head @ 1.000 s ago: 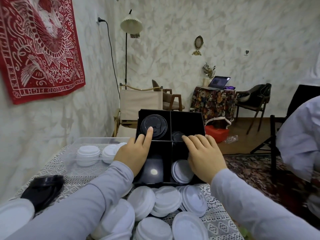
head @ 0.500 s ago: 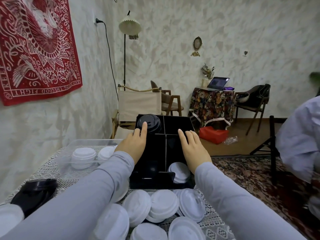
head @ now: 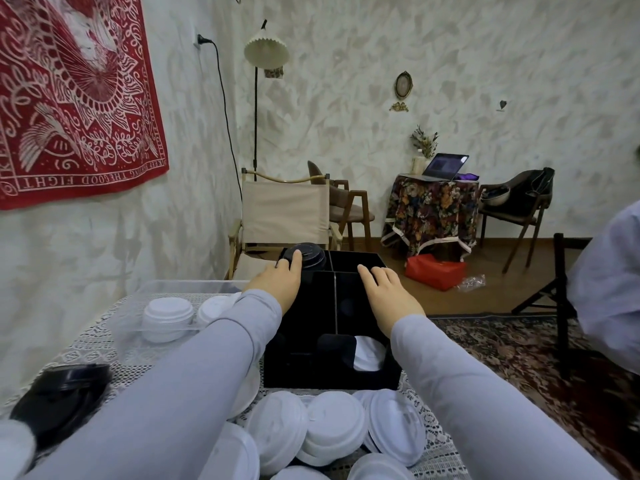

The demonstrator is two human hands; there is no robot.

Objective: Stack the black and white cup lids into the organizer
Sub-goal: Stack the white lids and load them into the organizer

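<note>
On the lace-covered counter, dead centre, a black organizer with four compartments parted by a cross divider. In the far-left compartment, a stack of black lids, its top just above the rim. Flat on that stack, the left hand: palm down, fingers stretched forward over the topmost lid, pressing rather than gripping. Beside it, well apart, the right hand: palm down too, fingers straight and close together, tips on the divider at the near edge of the far-right compartment, nothing held. In the near-right compartment, a white lid, tilted, seen through the cut-out in the front wall. Near-left compartment too dark to read; possibly something black inside, hard to say. Just in front of the organizer, loose white lids in an overlapping heap, some dome up, some on edge, a few partly under the pale sleeves. Left of the organizer, a clear bin with two white stacks inside, side by side. Nearer and further left, by the counter's edge, a black heap of more lids. On the left wall, a red tapestry. Beyond the counter, a canvas chair under a floor lamp, and a laptop on a flowered side table. At the right edge, another person's sleeve.
</note>
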